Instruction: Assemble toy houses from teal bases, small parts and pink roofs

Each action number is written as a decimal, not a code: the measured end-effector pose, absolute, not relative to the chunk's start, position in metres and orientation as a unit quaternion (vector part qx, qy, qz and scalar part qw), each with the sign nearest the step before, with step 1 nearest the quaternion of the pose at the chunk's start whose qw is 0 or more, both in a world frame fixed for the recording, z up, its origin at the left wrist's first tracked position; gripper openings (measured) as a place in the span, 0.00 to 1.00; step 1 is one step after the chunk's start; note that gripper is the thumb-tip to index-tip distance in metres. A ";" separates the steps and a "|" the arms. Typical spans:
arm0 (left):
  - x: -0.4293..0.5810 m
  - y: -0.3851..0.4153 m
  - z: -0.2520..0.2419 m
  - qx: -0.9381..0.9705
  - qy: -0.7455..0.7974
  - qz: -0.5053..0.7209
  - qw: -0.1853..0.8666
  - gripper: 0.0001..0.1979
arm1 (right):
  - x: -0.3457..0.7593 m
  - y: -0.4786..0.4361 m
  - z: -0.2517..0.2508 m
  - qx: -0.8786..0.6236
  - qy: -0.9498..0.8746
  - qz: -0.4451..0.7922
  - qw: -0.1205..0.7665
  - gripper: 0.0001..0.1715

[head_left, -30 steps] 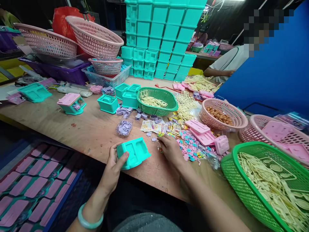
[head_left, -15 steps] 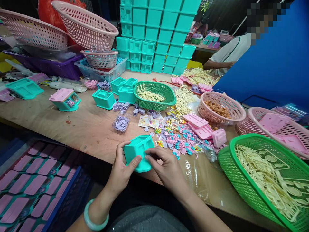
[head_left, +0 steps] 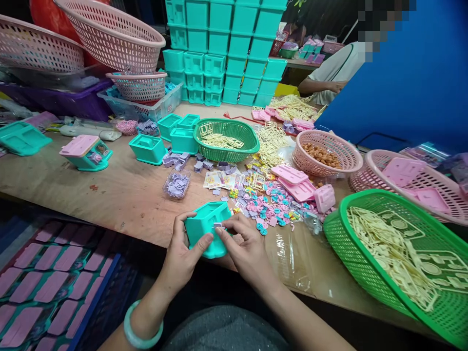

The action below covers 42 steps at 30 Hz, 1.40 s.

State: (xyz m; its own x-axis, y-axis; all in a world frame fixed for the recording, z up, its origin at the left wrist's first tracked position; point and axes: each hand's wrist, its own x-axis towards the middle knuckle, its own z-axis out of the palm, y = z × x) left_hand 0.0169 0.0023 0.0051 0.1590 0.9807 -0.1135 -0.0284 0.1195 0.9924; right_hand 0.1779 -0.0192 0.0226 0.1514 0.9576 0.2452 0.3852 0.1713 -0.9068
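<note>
My left hand grips a teal plastic toy housing at the near edge of the wooden table, thumb on its front face. My right hand pinches a small lilac piece against the housing's side. Just beyond my hands lie a heap of small pink, teal and lilac parts, printed sticker sheets and a clear tub of lilac pieces.
Green baskets of cream plastic sprues sit at centre and near right. Pink baskets stand at right and far left. Teal housings and a tall teal stack stand behind. A tray of finished toys lies lower left. Another person's arm rests at the back table.
My right hand left the heap of small parts and came to the teal housing with a lilac piece. My left hand turned the housing upright and drew it nearer.
</note>
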 end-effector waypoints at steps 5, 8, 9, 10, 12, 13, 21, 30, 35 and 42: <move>0.016 0.002 0.006 0.485 0.476 0.439 0.588 0.25 | 0.176 -0.019 0.021 -0.581 -0.604 0.258 0.481 0.09; 0.015 0.003 0.006 0.480 0.480 0.435 0.592 0.26 | 0.177 -0.020 0.023 -0.580 -0.615 0.251 0.471 0.09; 0.015 0.003 0.006 0.478 0.483 0.431 0.594 0.26 | 0.177 -0.020 0.024 -0.581 -0.619 0.249 0.467 0.09; 0.014 0.003 0.006 0.478 0.487 0.426 0.594 0.26 | 0.177 -0.020 0.025 -0.581 -0.625 0.242 0.463 0.09; 0.014 0.003 0.006 0.486 0.498 0.417 0.585 0.27 | 0.177 -0.021 0.027 -0.579 -0.638 0.214 0.460 0.09; 0.014 0.004 0.006 0.492 0.503 0.414 0.578 0.27 | 0.176 -0.021 0.028 -0.580 -0.643 0.197 0.460 0.09; 0.017 0.003 0.005 0.542 0.534 0.383 0.525 0.29 | 0.171 -0.023 0.031 -0.602 -0.644 0.128 0.455 0.10; 0.020 0.002 0.008 0.599 0.553 0.348 0.464 0.28 | 0.170 -0.028 0.020 -0.595 -0.633 0.139 0.475 0.11; 0.022 0.001 0.012 0.560 0.555 0.367 0.494 0.29 | 0.168 -0.027 0.016 -0.576 -0.632 0.192 0.482 0.11; 0.008 0.017 0.009 0.422 0.535 0.430 0.591 0.39 | 0.250 0.006 -0.002 -0.582 -0.661 0.232 0.414 0.09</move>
State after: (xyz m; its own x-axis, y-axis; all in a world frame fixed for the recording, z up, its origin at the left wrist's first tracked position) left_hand 0.0083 0.0167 0.0089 0.0565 0.9612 -0.2701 -0.0565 0.2731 0.9603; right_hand 0.2502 0.0057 -0.0017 0.0194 0.9606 0.2771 0.5769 0.2156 -0.7878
